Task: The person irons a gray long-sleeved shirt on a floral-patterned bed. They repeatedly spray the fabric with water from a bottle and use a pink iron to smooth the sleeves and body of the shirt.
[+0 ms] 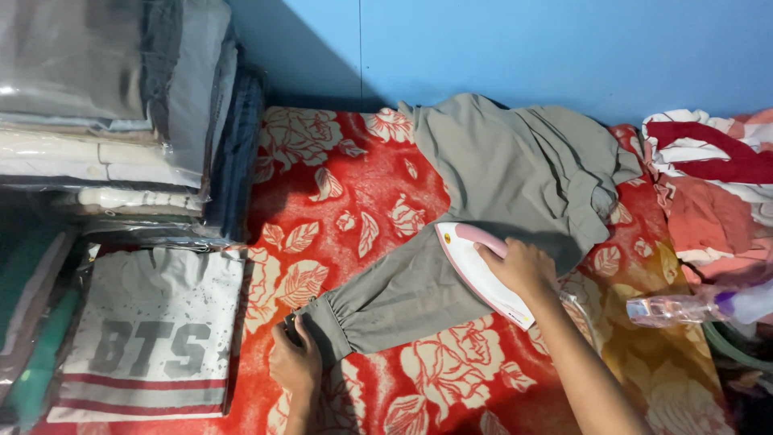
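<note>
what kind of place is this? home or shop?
Probably a home ironing spot, perhaps a small laundry service. The right hand runs a pink-and-white iron over grey trousers on a red floral blanket; the left hand holds the cuff. Bagged folded clothes are stacked alongside.

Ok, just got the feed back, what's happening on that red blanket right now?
A person is ironing an olive-grey garment spread over a red floral blanket. The right hand grips the handle of a pink and white iron pressed on one leg of it, while the left hand pins the gathered cuff flat. Folded clothes in plastic are stacked to the left; a spray bottle lies on the right.
</note>
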